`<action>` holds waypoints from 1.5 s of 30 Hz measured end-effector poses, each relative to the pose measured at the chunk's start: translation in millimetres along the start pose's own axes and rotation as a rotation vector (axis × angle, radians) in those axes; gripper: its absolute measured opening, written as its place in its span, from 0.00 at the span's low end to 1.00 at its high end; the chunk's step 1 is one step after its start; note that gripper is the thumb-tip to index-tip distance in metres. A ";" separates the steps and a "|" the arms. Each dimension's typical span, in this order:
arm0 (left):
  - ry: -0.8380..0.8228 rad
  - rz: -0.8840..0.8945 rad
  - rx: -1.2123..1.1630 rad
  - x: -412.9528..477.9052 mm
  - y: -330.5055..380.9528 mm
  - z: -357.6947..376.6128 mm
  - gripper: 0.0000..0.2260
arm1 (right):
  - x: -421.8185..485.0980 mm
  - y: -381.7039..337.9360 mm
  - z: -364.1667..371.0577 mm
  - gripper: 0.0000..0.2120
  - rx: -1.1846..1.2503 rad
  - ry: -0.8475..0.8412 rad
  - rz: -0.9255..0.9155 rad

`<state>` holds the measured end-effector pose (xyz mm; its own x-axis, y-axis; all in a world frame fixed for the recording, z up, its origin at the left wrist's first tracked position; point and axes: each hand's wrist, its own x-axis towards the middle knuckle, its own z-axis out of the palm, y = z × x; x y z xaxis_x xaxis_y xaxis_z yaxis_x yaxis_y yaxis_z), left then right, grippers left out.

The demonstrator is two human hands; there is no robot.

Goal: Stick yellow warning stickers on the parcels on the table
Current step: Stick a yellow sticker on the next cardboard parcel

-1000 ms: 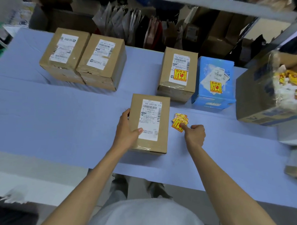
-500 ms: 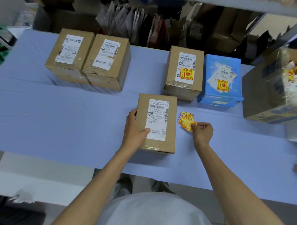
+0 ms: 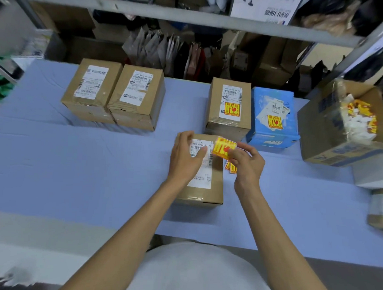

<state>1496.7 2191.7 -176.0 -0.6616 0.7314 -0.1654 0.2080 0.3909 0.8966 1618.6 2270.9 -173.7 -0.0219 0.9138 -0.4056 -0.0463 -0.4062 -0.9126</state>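
— What do we have in the right hand?
— We pinch one yellow sticker between thumb and curled fingertips. It is lifted just over the far right corner of the near parcel.
— And our left hand?
— It grips that parcel, with the fingers curled over its far left corner and the thumb across the white label. The box lies flat on the blue table, right in front of us.
— What surrounds us?
— Loose stickers lie just beside the parcel's right side, partly under our right hand. Behind stand a stickered brown parcel and a blue parcel, each bearing a yellow sticker. Far left, two brown parcels sit touching, white labels on top. An open carton stands at the right.
— Anything in our way?
— Only our left thumb, close beside the sticker's edge.
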 end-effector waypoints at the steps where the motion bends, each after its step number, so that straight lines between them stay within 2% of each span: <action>1: -0.058 -0.057 -0.061 3.6 6.0 0.0 0.20 | -7.4 -2.9 5.1 0.14 -0.006 -0.076 -0.032; 4: -0.156 -0.174 -0.246 12.2 10.2 -2.7 0.12 | -20.4 -7.6 17.9 0.14 -0.026 -0.226 -0.082; 6: -0.144 -0.149 -0.335 13.5 7.7 -6.6 0.07 | -22.8 -7.9 23.7 0.11 -0.036 -0.261 -0.065; 10: -0.105 -0.099 -0.384 9.8 5.8 -10.3 0.04 | -22.5 -5.3 29.0 0.06 -0.088 -0.299 -0.044; 17: -0.099 -0.135 -0.434 5.4 3.6 -11.3 0.05 | -25.2 1.6 29.8 0.03 -0.116 -0.233 -0.079; 22: -0.085 -0.126 -0.451 2.0 2.8 -10.3 0.07 | -28.7 0.4 29.5 0.05 -0.126 -0.339 -0.090; 25: -0.131 -0.138 -0.489 -0.1 4.9 -11.3 0.02 | -26.5 -3.9 27.3 0.02 -0.100 -0.330 -0.066; 27: -0.164 -0.131 -0.507 -0.7 5.2 -14.4 0.05 | -21.6 -10.0 23.9 0.02 -0.040 -0.291 -0.051; 31: -0.185 -0.127 -0.450 1.1 4.2 -19.0 0.02 | -16.9 -18.4 16.2 0.02 -0.128 -0.360 -0.108; 35: -0.215 -0.128 -0.401 3.7 7.3 -21.1 0.03 | -20.0 -18.0 13.7 0.05 -0.226 -0.434 -0.171; 39: -0.233 -0.103 -0.348 2.4 7.5 -23.7 0.03 | -20.8 -17.3 11.5 0.08 -0.230 -0.436 -0.160; 45: -0.321 -0.106 -0.348 -1.8 9.0 -27.6 0.04 | -20.2 -19.8 9.4 0.07 -0.172 -0.417 -0.153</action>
<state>1480.0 2178.5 -156.2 -0.3990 0.8546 -0.3324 -0.1383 0.3023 0.9431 1610.6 2260.5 -146.9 -0.4283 0.8705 -0.2423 0.0847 -0.2284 -0.9699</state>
